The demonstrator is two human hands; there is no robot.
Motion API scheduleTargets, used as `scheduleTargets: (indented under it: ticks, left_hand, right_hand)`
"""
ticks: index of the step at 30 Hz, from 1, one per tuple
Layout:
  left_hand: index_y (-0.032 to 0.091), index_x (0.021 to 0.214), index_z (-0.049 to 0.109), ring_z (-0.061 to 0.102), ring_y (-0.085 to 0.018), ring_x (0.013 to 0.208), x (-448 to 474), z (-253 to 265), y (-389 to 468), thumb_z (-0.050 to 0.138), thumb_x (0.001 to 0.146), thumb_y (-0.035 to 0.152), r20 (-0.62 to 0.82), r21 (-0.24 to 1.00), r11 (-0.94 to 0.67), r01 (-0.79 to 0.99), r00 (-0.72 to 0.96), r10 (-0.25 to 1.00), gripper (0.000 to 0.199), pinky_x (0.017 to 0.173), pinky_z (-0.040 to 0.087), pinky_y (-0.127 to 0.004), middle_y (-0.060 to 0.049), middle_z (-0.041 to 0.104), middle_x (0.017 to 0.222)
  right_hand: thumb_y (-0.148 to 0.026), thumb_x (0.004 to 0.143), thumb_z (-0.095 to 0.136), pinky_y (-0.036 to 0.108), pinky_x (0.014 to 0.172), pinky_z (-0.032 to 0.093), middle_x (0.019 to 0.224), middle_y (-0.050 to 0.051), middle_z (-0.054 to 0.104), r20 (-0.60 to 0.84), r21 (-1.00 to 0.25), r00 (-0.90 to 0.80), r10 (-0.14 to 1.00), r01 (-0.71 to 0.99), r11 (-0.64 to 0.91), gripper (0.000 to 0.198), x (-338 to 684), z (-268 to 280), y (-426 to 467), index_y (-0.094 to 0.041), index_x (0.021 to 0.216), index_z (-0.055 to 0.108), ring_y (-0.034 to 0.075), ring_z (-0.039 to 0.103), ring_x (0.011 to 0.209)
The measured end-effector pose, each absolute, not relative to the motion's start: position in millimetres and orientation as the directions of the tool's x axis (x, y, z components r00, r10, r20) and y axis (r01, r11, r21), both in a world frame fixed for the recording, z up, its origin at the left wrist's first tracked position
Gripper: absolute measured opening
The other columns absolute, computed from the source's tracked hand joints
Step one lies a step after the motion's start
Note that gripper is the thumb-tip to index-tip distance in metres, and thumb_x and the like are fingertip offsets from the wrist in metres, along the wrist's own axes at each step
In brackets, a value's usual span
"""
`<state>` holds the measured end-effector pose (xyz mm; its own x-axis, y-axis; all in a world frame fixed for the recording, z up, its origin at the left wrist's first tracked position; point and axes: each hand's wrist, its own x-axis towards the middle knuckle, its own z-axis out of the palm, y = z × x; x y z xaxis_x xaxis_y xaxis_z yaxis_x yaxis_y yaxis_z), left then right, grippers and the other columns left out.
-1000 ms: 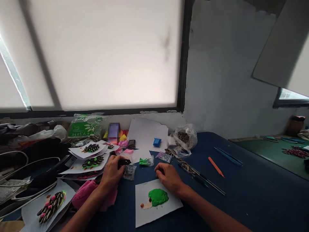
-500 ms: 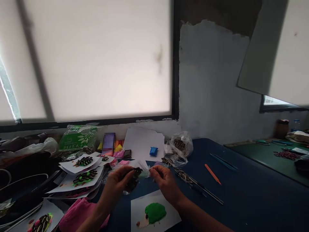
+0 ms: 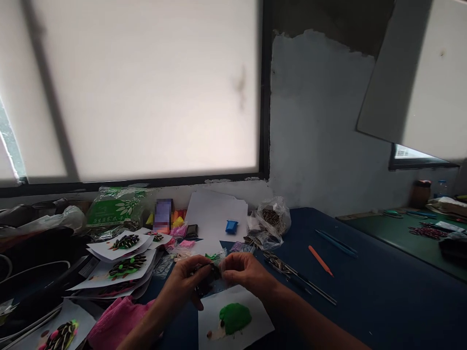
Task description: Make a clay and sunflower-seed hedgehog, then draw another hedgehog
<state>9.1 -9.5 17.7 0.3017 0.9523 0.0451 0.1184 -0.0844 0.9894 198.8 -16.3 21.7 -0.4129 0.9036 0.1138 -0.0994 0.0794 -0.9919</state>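
My left hand (image 3: 188, 279) is closed on a dark, shiny packet of black clay (image 3: 204, 287) in clear plastic. The fingers of my right hand (image 3: 242, 270) pinch together at the packet's upper right side, on its clear plastic wrapper (image 3: 221, 260); their tips are partly hidden. Just below the hands lies a white sheet (image 3: 215, 335) with a hedgehog on it. Its body is green clay (image 3: 236, 318), and its face is pale with a brown nose.
Stacked hedgehog pictures with seeds (image 3: 127, 265) and a pink cloth (image 3: 116, 323) lie left. Behind the hands are a blue clay packet (image 3: 231, 226) and a bag of sunflower seeds (image 3: 272, 218). An orange tool (image 3: 321, 261) and blue tweezers (image 3: 335, 243) lie right.
My hands have come closer together: the right has moved left to the packet. The left hand's grip has shifted, and its fingers show more beneath the packet.
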Motion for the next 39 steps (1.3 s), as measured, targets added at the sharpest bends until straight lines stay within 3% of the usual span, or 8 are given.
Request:
scheduleTargets:
  ticks: [3, 7, 10, 14, 20, 28, 34, 39]
  left_hand:
    - [0.015, 0.085, 0.069, 0.056, -0.011, 0.048, 8.1, 20.1, -11.6, 0.073, 0.065, 0.057, 0.024, 0.988, -0.071, 0.136, 0.316, 0.949, 0.046, 0.036, 0.051, -0.021, 0.0, 0.062, 0.073]
    - [0.015, 0.087, 0.07, 0.062, -0.014, 0.058, 5.5, 20.5, -10.9, 0.076, 0.066, 0.052, 0.006, 0.995, -0.041, 0.094, 0.348, 0.937, 0.042, 0.046, 0.054, -0.022, -0.002, 0.066, 0.077]
    - [0.016, 0.087, 0.07, 0.064, -0.016, 0.066, 3.3, 17.3, -7.5, 0.079, 0.064, 0.05, -0.008, 0.999, -0.011, 0.051, 0.356, 0.935, 0.042, 0.055, 0.057, -0.025, -0.002, 0.068, 0.076]
    - [0.016, 0.086, 0.071, 0.065, -0.018, 0.072, 2.1, 13.9, -5.6, 0.08, 0.063, 0.046, -0.005, 0.999, -0.009, 0.041, 0.344, 0.939, 0.039, 0.063, 0.057, -0.027, -0.003, 0.07, 0.078]
    - [0.016, 0.082, 0.07, 0.064, -0.018, 0.068, 7.8, 16.0, -10.7, 0.08, 0.061, 0.047, 0.003, 0.999, -0.016, 0.044, 0.288, 0.958, 0.039, 0.063, 0.056, -0.029, -0.002, 0.068, 0.07]
    - [0.016, 0.077, 0.067, 0.061, -0.015, 0.065, 15.5, 17.5, -17.0, 0.082, 0.057, 0.046, 0.023, 1.0, -0.022, -0.007, 0.264, 0.964, 0.039, 0.059, 0.052, -0.025, 0.001, 0.066, 0.07]
    - [0.017, 0.081, 0.064, 0.061, -0.014, 0.066, 13.3, 19.2, -18.3, 0.083, 0.059, 0.044, 0.023, 0.997, -0.003, -0.072, 0.28, 0.96, 0.04, 0.06, 0.051, -0.023, 0.002, 0.065, 0.073]
    - [0.015, 0.085, 0.065, 0.055, -0.01, 0.056, 9.4, 15.4, -11.6, 0.085, 0.059, 0.045, -0.036, 0.995, 0.068, -0.077, 0.359, 0.933, 0.045, 0.054, 0.046, -0.022, 0.002, 0.061, 0.065]
  right_hand:
    - [-0.019, 0.059, 0.075, 0.026, 0.062, 0.044, 0.067, -0.003, 0.059, 0.113, -0.992, -0.374, 0.92, -0.088, 0.086, 0.027, 199.0, 17.3, -14.1, -0.016, 0.076, 0.054, 0.012, 0.054, 0.062]
    - [-0.02, 0.067, 0.07, 0.025, 0.06, 0.041, 0.063, -0.005, 0.053, 0.21, -0.977, -0.277, 0.937, -0.078, 0.196, 0.022, 196.6, 14.9, -15.1, -0.019, 0.072, 0.049, 0.011, 0.05, 0.06]
    - [-0.023, 0.07, 0.069, 0.025, 0.061, 0.041, 0.065, -0.002, 0.056, 0.242, -0.97, -0.277, 0.93, -0.058, 0.235, 0.013, 195.1, 16.1, -16.7, -0.015, 0.071, 0.059, 0.011, 0.051, 0.063]
    - [-0.032, 0.069, 0.073, 0.031, 0.071, 0.047, 0.068, 0.002, 0.063, 0.238, -0.97, -0.327, 0.915, -0.132, 0.206, 0.02, 194.6, 18.9, -18.3, -0.014, 0.075, 0.071, 0.017, 0.06, 0.071]
    - [-0.033, 0.071, 0.072, 0.033, 0.075, 0.049, 0.069, 0.002, 0.066, 0.271, -0.962, -0.391, 0.88, -0.151, 0.229, 0.018, 192.9, 26.4, -25.3, -0.017, 0.077, 0.078, 0.019, 0.061, 0.074]
    - [-0.02, 0.073, 0.067, 0.025, 0.061, 0.045, 0.071, 0.001, 0.064, 0.302, -0.938, -0.323, 0.897, 0.065, 0.34, 0.01, 189.4, 21.6, -28.8, -0.019, 0.078, 0.075, 0.015, 0.056, 0.066]
    - [-0.015, 0.077, 0.062, 0.025, 0.059, 0.043, 0.07, 0.002, 0.064, 0.41, -0.828, -0.304, 0.86, 0.271, 0.491, 0.013, 192.9, 24.6, -30.8, -0.019, 0.078, 0.074, 0.015, 0.057, 0.065]
    - [-0.013, 0.079, 0.06, 0.025, 0.062, 0.045, 0.071, 0.001, 0.066, 0.461, -0.775, -0.322, 0.827, 0.308, 0.552, 0.015, 191.2, 21.7, -30.6, -0.02, 0.077, 0.073, 0.015, 0.06, 0.067]
